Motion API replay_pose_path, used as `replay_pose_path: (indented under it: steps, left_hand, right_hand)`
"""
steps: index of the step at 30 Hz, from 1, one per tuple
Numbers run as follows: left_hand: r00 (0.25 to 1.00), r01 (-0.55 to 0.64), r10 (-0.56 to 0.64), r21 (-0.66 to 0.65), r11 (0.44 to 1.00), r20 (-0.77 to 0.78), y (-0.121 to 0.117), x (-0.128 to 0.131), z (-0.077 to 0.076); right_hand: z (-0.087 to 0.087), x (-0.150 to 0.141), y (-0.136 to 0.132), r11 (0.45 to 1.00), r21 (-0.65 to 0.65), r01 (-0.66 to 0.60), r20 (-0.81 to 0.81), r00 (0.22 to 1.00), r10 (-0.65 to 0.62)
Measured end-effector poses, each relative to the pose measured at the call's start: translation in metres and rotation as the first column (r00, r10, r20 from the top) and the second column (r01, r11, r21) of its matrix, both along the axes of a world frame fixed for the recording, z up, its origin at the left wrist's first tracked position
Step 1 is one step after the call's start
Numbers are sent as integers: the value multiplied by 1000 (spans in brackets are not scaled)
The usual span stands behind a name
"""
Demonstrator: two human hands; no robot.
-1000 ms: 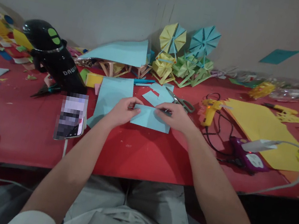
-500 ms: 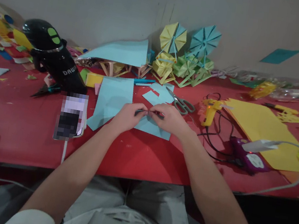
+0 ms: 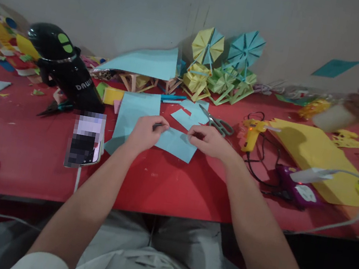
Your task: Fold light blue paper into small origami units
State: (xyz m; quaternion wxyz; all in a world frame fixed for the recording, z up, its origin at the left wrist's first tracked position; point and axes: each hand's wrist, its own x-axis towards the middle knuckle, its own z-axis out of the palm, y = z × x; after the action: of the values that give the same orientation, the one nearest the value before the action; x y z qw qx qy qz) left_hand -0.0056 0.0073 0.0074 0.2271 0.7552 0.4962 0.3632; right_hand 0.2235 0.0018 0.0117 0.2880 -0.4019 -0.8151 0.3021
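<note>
The left hand [image 3: 144, 135] and right hand [image 3: 212, 142] pinch a pale blue rectangular paper piece [image 3: 176, 145] near its far corners, over the red tabletop [image 3: 155, 190] (grey-handled metal scissors [image 3: 217, 123] lie just beyond)

Black bottle [image 3: 67, 69]: "DAW" (partly visible).

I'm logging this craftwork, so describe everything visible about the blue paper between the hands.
The blue paper is small, plain and roughly rectangular, with faint crease-like marks. It sits over the red table, right end angled toward the person. The left hand touches its left end, the right hand its far right corner.
</note>
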Motion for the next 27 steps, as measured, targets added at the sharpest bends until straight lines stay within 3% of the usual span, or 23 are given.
replay_pose_path:
  steps: [7,11,15,20,27]
  left_hand:
    - [993,-119,119,26,993,-6,7,-19,6]
    - [990,-140,139,39,989,27,9,-21,5]
    - [995,-81,80,25,996,52,6,-12,6]
    - [999,-17,17,-4,1000,36,3,-6,5]
    - [996,86,-87,92,992,8,-2,-1,5]
  right_hand:
    - [-3,25,7,989,14,149,64,987,-150]
    - [-4,20,7,963,60,261,-107,961,-254]
    - [-2,-1,2,971,85,223,-184,961,-204]
    - [-6,-15,-1,982,65,175,-155,974,-164]
    - [-8,-24,-7,993,54,108,-125,987,-100]
